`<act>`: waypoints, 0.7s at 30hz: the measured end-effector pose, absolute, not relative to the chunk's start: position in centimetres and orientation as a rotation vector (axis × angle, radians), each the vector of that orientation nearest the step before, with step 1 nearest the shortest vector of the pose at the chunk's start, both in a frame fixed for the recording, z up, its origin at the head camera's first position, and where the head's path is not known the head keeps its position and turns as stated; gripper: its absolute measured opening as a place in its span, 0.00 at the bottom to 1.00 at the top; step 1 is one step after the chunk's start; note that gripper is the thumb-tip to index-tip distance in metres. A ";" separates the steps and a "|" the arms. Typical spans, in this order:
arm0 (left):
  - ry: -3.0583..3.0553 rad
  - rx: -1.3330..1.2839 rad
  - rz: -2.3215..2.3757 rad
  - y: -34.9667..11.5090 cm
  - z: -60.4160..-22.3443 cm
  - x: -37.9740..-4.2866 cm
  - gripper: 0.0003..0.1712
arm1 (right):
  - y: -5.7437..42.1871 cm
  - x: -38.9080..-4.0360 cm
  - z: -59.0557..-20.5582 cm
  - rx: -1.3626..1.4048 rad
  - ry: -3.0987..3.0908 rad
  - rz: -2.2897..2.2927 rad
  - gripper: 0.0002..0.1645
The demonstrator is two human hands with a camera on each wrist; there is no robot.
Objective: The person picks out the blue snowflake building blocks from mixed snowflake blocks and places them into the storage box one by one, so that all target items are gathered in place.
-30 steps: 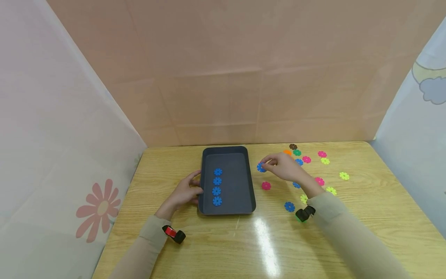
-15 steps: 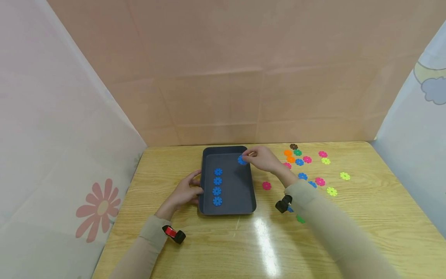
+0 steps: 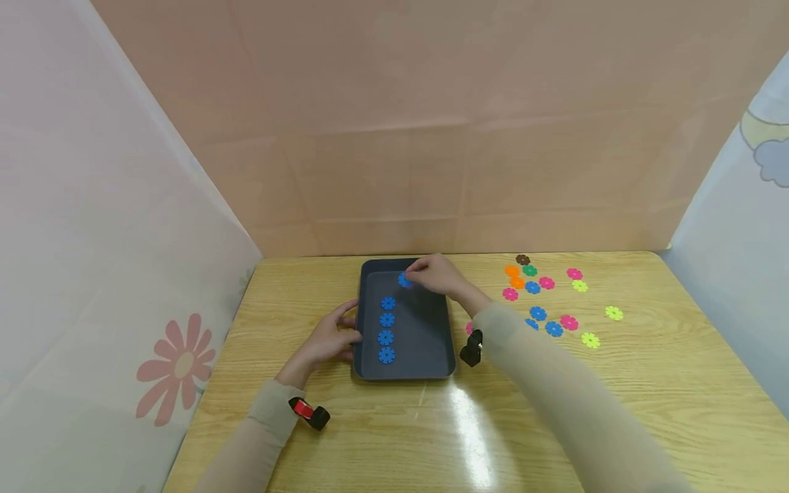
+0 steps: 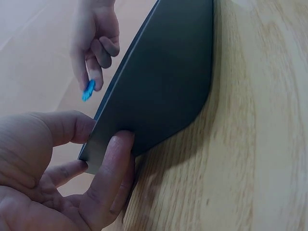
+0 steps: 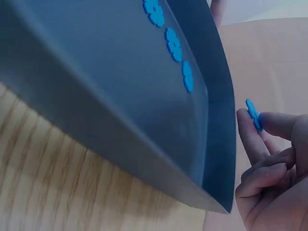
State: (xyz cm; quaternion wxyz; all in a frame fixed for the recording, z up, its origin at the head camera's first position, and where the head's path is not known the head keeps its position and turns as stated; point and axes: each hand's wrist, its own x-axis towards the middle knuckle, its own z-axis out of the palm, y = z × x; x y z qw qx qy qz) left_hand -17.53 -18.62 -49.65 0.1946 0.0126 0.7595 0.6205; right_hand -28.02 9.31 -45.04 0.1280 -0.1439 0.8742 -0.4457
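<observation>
A dark grey tray [image 3: 422, 342] lies on the table with a column of several blue flower-shaped plastic pieces [image 3: 386, 320] along its left side. My left hand [image 3: 328, 338] grips the tray's left wall, thumb and fingers on either side of the rim in the left wrist view. Over the tray's far end is my right hand [image 3: 439, 275], pinching another blue flower-shaped piece [image 3: 403, 280] between thumb and fingertip. The right wrist view shows that pinched piece [image 5: 253, 115] tilted nearly on edge, held higher than the row lying on the tray floor.
Right of the tray, loose flower pieces are scattered on the wooden table [image 3: 382, 438]: orange [image 3: 512, 271], pink [image 3: 569, 322], yellow [image 3: 590, 340], green [image 3: 530, 270], brown [image 3: 522, 259] and blue [image 3: 553, 329]. My right forearm covers part of this area. A pinkish curtain [image 3: 394, 171] hangs behind the table.
My right hand has carried the blue flower piece leftward, from beside the tray across its right rim to above its far end. My left hand and the tray stay in place.
</observation>
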 end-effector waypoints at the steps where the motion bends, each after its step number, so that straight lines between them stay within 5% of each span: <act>1: 2.132 0.034 1.737 -18.6 -49.6 -17.5 0.48 | 9.1 -28.1 -45.2 -0.416 2.535 -1.299 0.16; 21: 2.148 0.060 1.734 -18.6 -49.7 -17.4 0.48 | 6.1 -28.9 -48.5 -0.273 2.479 -1.320 0.16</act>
